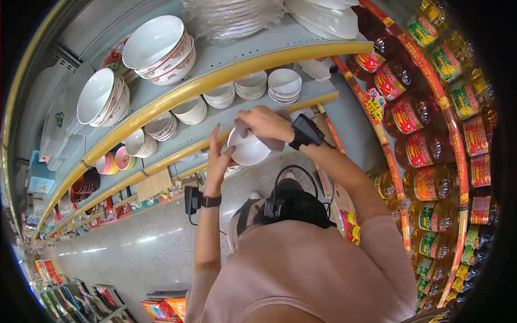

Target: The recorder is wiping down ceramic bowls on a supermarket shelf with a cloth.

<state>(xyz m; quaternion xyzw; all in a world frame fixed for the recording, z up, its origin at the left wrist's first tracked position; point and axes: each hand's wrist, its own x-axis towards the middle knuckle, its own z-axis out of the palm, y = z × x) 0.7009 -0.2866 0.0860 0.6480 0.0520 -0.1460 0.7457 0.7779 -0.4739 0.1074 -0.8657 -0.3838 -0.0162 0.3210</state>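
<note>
A white bowl (pixel 252 151) is tilted in front of the lower shelf, with its inside facing up. My left hand (pixel 218 156) grips it at the left side, thumb over the rim and a finger pointing up. At the bowl's far right edge, my right hand (pixel 265 124) is closed on a grey-brown cloth (pixel 272 143), which lies against the bowl. Part of the cloth sticks out left of the right-hand fingers. Just behind my hands, stacks of small white bowls (pixel 251 85) line the lower shelf.
Large patterned bowls (pixel 156 46) and plastic-wrapped plates (pixel 231 16) stand on the upper shelf, above its yellow edge strip (pixel 215 75). Big oil bottles (pixel 414 116) fill racks on the right. Tiled floor (pixel 140 237) lies below, with packaged goods (pixel 164 307) at the lower left.
</note>
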